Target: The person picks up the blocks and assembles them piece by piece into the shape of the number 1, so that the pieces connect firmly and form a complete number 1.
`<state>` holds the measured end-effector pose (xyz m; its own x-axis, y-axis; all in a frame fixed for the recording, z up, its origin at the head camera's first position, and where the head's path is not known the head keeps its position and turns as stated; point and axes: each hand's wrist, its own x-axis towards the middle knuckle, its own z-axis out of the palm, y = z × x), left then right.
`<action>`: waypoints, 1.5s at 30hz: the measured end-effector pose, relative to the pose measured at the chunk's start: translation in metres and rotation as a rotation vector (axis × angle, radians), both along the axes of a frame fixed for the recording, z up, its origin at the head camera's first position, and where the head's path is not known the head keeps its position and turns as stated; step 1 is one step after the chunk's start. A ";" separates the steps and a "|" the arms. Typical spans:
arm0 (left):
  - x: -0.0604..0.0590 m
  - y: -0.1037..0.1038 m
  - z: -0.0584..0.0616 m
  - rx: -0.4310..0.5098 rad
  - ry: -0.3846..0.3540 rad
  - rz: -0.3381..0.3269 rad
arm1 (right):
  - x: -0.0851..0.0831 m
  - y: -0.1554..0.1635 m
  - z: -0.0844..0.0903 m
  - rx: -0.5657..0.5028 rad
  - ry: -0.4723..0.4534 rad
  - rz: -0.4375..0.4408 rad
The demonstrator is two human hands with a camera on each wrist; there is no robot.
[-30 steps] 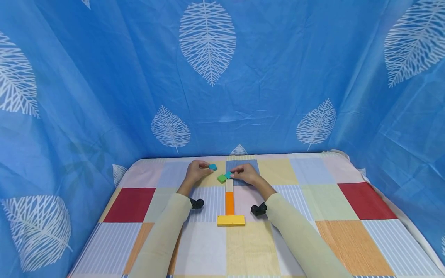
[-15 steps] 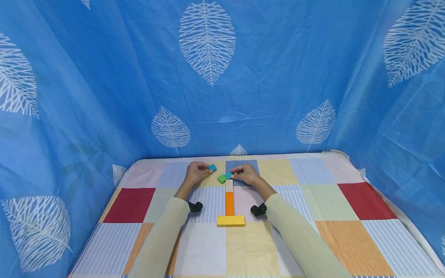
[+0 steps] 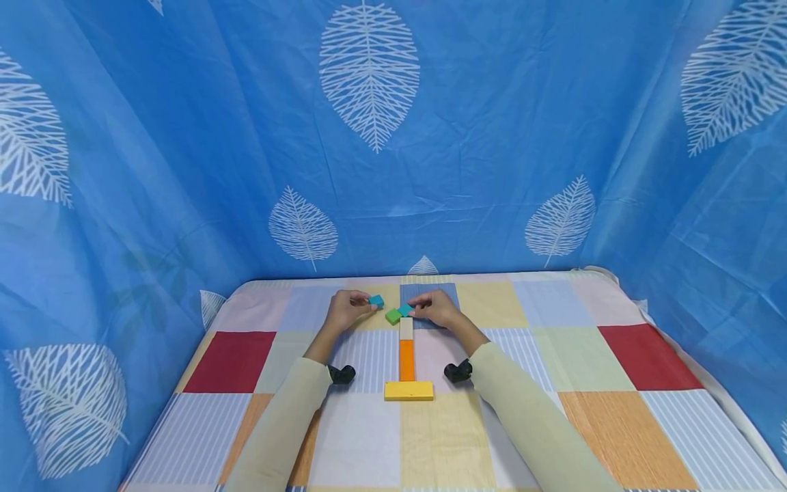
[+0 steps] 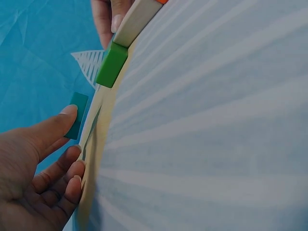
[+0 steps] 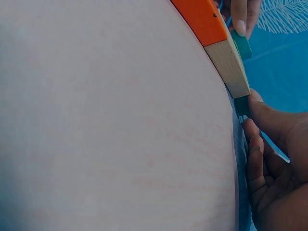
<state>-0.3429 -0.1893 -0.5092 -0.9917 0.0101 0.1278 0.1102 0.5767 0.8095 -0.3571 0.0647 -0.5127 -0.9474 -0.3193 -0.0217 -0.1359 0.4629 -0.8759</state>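
Note:
My left hand [image 3: 346, 311] pinches a blue block [image 3: 376, 301] between thumb and fingers; in the left wrist view that block [image 4: 78, 114] is apart from the green block [image 4: 113, 65]. My right hand [image 3: 435, 309] holds a second blue block [image 3: 405, 309] with thumb and fingertips, up against the green one. Below these, a plain wooden block [image 3: 406, 329] leads to an orange block [image 3: 406, 360], which ends at a yellow block [image 3: 408, 391] lying crosswise. In the right wrist view the right thumb covers part of its block [image 5: 242, 106].
A patchwork cloth [image 3: 621, 424] covers the table. Blue curtains with white leaf prints [image 3: 467, 171] stand behind it and on both sides. A black wrist camera [image 3: 341, 374] sits at the left sleeve and another black camera [image 3: 458, 371] at the right.
My left hand has come slightly nearer to me with its blue block, and the left wrist has shifted a little left. My right hand and the laid blocks stay in place.

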 end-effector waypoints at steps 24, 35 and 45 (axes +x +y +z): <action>0.018 -0.006 0.002 0.005 0.012 -0.019 | -0.001 0.000 -0.002 0.009 -0.001 -0.021; 0.027 -0.012 0.001 0.010 0.033 -0.040 | -0.001 0.000 0.000 0.021 0.007 -0.018; 0.032 -0.009 -0.003 -0.019 0.003 -0.034 | 0.000 0.001 0.000 0.019 -0.006 -0.026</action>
